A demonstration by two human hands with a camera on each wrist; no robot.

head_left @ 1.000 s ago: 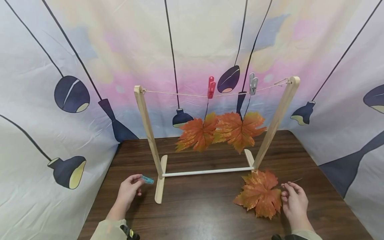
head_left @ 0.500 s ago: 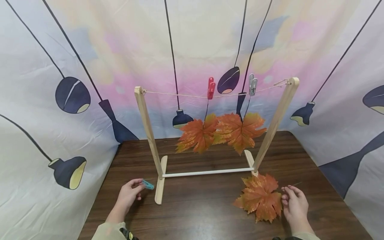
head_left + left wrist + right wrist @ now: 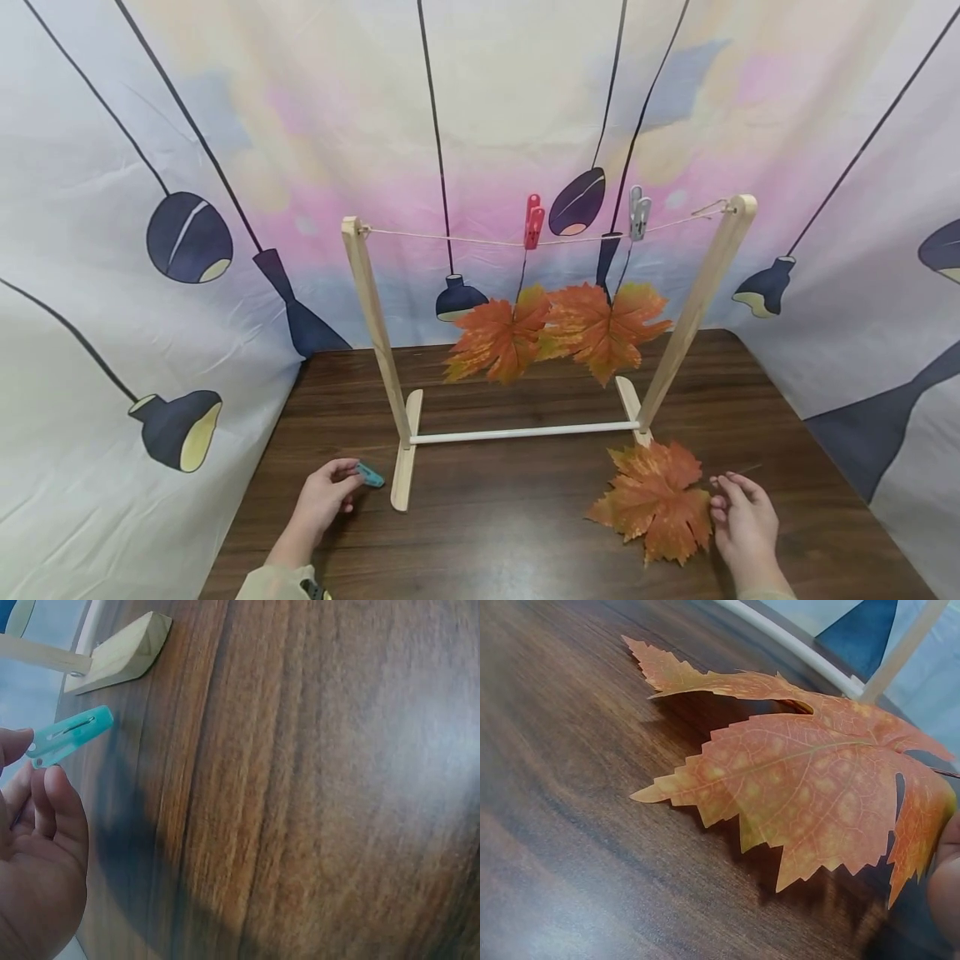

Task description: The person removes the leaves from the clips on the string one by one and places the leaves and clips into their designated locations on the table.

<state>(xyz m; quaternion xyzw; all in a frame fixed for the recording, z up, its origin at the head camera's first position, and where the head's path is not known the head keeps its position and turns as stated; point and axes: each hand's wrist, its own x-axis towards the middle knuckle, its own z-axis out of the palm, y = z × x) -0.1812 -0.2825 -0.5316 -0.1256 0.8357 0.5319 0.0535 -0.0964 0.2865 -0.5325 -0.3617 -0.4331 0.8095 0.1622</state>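
At eight o'clock of the wooden rack, the left hand pinches a turquoise clothespin; at four o'clock, the right hand pinches an orange autumn leaf by its stem.

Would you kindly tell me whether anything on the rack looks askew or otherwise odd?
Nothing looks plainly damaged. Mildly odd: on the string, the red clip sits near the middle and the gray clip toward the right post, so the hanging leaves look bunched, overlapping in the head view.
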